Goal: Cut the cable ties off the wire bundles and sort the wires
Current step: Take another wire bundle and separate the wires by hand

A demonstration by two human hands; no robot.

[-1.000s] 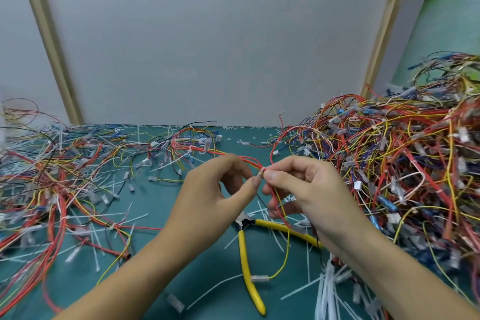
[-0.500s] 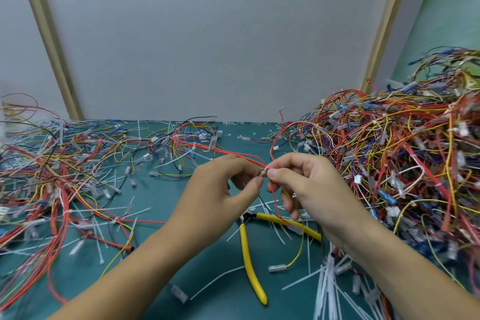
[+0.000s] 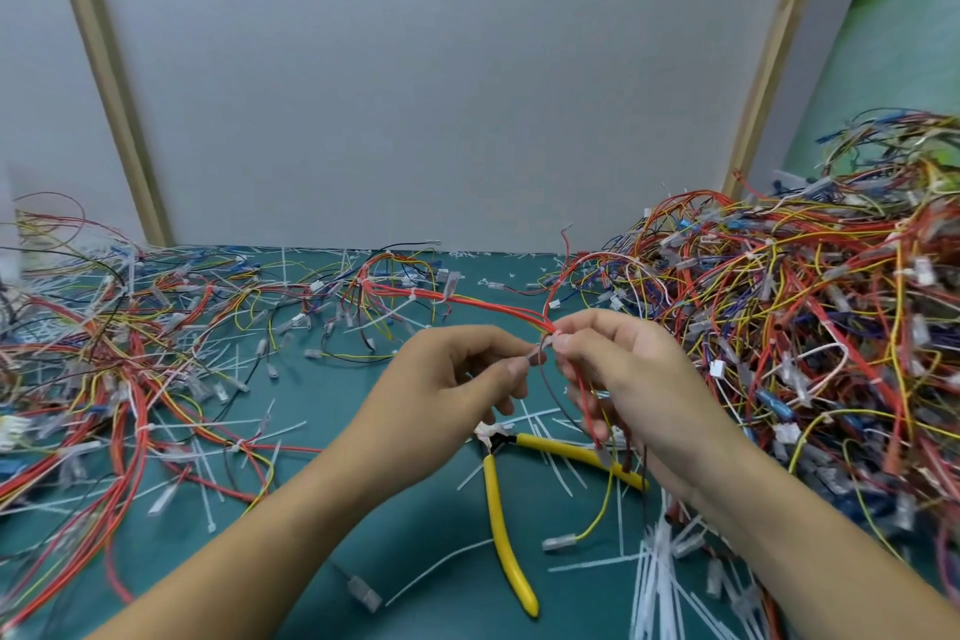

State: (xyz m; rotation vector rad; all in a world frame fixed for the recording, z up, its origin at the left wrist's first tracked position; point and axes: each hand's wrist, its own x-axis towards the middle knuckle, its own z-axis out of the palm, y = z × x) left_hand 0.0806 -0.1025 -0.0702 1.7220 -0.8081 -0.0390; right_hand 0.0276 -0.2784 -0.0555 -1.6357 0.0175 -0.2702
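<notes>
My left hand [image 3: 447, 385] pinches the tail of a white cable tie [image 3: 536, 353] between thumb and forefinger. My right hand [image 3: 628, 379] grips a thin red and yellow wire bundle [image 3: 467, 300] at the spot where the tie wraps it. The bundle runs up and left over the green mat, and its loose ends hang down below my right palm. Yellow-handled cutters [image 3: 498, 509] lie open on the mat under my hands, held by neither hand.
A tall tangle of bundled wires [image 3: 810, 338] fills the right side. Loose wires [image 3: 104, 353] spread over the left of the green mat [image 3: 415, 561]. Cut white ties [image 3: 660, 587] lie scattered near the front right. A grey wall panel stands behind.
My left hand has drawn slightly left, and the tie's tail now shows stretched between the two hands. The view has shifted a little; the cutters have not moved.
</notes>
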